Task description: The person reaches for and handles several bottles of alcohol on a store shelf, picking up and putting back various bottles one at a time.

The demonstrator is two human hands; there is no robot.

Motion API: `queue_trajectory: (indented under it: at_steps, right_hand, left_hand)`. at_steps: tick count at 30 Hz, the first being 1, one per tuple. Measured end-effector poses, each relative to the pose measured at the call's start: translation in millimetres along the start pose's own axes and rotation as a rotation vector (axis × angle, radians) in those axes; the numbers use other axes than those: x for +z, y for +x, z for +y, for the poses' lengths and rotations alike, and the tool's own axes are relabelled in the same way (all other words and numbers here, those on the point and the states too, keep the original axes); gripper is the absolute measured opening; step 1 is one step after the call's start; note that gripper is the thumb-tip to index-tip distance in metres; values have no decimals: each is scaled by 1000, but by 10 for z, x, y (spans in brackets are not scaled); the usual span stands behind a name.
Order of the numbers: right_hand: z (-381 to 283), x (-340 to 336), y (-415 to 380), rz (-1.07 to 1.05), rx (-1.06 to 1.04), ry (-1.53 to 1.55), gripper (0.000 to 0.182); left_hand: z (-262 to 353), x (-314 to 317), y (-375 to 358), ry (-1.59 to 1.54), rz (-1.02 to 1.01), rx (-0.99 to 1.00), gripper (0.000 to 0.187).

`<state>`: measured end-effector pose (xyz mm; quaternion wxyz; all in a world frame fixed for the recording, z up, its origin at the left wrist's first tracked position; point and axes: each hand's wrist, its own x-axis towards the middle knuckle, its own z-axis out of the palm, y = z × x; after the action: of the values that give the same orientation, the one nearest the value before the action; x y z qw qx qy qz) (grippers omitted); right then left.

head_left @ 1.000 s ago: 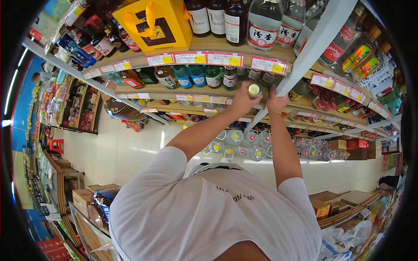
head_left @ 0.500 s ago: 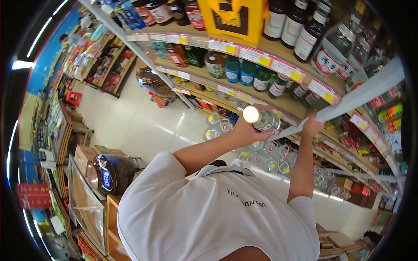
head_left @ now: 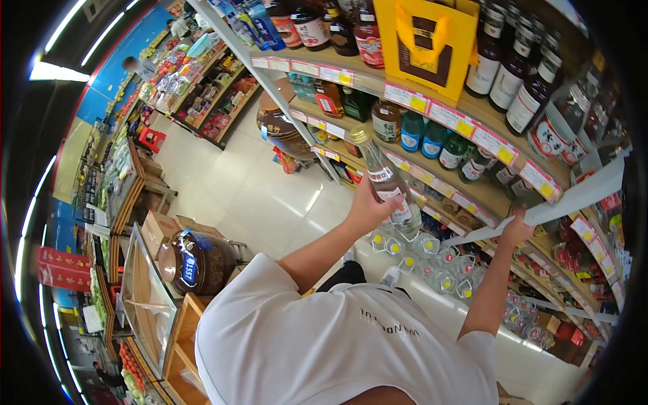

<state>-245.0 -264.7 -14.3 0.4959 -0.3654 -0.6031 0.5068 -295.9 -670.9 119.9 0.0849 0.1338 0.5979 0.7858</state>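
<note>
At frame centre, the left hand (head_left: pixel 378 206) grips a tilted glass bottle (head_left: pixel 381 170); the right (head_left: pixel 518 231) grips the shelf post (head_left: pixel 570 197). Moving the bottle seems to call for clearance from the shelf edge (head_left: pixel 432 181).

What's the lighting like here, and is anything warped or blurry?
All in the head view: wide-angle distortion bows the shelf edges and the corners go black; the ceiling light at upper left is blown out; glare streaks the glossy floor; the bottle in the left hand looks fairly clear, but the fine print on the price tags can't be read.
</note>
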Motion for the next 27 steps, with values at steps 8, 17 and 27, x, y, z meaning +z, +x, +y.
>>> queue_trajectory:
  at_steps: [8, 17, 27]
  right_hand:
    - [-7, 43, -15, 69, -79, 58, 35]
    - [-422, 180, -223, 290, -136, -257, 59]
    - [-517, 304, -207, 409, -80, -362, 56]
  left_hand:
    - [188, -434, 76, 86, 27, -102, 50]
    - [472, -968, 221, -258, 68, -171, 53]
    - [457, -1458, 470, -340, 126, -311, 39]
